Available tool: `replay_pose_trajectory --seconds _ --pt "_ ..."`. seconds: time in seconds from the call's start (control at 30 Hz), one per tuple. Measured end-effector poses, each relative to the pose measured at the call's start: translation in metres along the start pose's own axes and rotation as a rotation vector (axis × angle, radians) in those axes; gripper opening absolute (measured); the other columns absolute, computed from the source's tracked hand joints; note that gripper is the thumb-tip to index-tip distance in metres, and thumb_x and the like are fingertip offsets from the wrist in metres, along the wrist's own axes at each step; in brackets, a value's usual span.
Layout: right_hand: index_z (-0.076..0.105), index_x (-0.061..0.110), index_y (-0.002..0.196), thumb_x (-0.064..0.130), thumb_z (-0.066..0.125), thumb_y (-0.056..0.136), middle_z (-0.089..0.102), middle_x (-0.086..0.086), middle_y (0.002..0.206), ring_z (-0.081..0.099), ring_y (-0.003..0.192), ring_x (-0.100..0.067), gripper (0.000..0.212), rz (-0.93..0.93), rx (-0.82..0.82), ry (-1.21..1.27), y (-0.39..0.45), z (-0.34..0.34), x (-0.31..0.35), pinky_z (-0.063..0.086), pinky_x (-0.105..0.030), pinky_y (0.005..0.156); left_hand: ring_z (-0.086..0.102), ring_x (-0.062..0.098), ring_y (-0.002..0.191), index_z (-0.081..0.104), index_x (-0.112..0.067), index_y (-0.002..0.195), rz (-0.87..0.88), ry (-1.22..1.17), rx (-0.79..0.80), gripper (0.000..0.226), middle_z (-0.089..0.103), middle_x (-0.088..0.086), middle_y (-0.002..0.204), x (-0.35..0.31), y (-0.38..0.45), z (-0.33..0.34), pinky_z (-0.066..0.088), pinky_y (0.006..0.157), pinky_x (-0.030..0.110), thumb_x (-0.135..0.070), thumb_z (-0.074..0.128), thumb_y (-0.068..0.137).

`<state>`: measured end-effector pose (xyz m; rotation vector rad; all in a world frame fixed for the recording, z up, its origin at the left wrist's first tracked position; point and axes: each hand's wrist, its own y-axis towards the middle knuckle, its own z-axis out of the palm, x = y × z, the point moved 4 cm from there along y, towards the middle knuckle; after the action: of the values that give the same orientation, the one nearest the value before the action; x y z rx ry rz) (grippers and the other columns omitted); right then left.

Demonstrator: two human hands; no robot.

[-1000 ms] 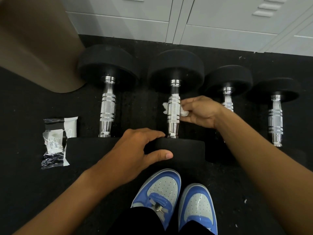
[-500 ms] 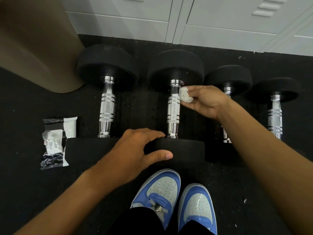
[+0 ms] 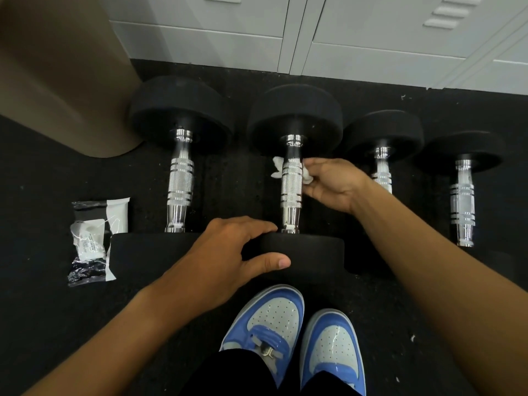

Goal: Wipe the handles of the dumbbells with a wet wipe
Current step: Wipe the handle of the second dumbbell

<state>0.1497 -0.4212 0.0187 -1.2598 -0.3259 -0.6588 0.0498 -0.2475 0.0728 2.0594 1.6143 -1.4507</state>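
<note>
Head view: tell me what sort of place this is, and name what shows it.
Most likely a gym or its locker room. Four black dumbbells lie in a row on dark speckled rubber flooring, and pale metal lockers with vent slots line the wall behind them.

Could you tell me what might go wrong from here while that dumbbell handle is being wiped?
1. The wet wipe is bunched behind the handle of the second dumbbell, so the right hand may miss the near, smooth end of the grip.
2. The left hand only rests on the near weight head; a hard stroke might roll it toward the blue shoes.
3. The wipe packet lies open, so remaining wipes could dry.
</note>
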Motion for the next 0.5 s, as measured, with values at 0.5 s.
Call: replay_pose_trajectory --seconds 0.5 --pt "0.062 0.006 0.098 -0.015 0.044 0.088 0.063 -0.012 0.095 0.064 0.084 -0.021 0.03 -0.018 -0.052 -0.159 -0.015 -0.023 0.01 0.056 -0.033 0.077 0.052 0.006 0.112 0.055 -0.036 0.127 0.027 0.037 -0.006 0.069 0.058 -0.024 0.112 -0.002 0.0 -0.001 0.048 0.094 0.033 -0.076 0.047 0.071"
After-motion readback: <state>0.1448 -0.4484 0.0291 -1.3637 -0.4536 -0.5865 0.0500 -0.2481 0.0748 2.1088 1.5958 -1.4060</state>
